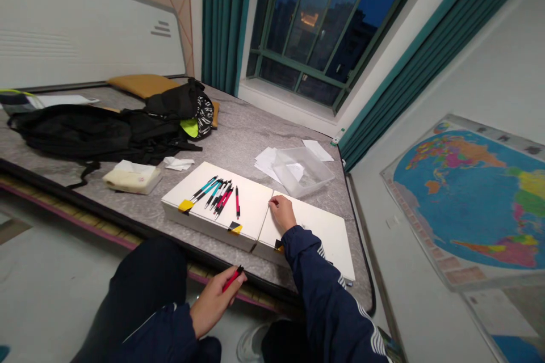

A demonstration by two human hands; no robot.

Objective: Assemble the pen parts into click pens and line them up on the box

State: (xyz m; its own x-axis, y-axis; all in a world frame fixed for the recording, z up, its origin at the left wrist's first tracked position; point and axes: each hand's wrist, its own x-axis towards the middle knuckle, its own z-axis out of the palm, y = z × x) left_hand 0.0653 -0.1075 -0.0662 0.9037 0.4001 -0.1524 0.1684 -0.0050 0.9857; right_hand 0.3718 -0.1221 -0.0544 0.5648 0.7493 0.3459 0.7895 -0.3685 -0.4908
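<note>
My left hand [217, 298] is closed around a red pen part [231, 280] with a black end, low in front of the bed's edge. My right hand [283, 212] rests over the left side of the right white box [326, 232], its fingertips pinched together; whatever they hold is too small to make out. Some tiny dark bits lie on that box just right of the hand. On the left white box [251, 193] are several blue, black, white and red pens [219, 195], with one red-and-black pen [237, 202] a little apart from them.
Behind the boxes, a clear plastic bin [302, 170] stands beside white papers [266, 163]. Left of the boxes are a tissue pack [131, 177], a crumpled tissue [179, 163] and a black backpack [97, 133]. A wall with a world map [472, 193] rises at right.
</note>
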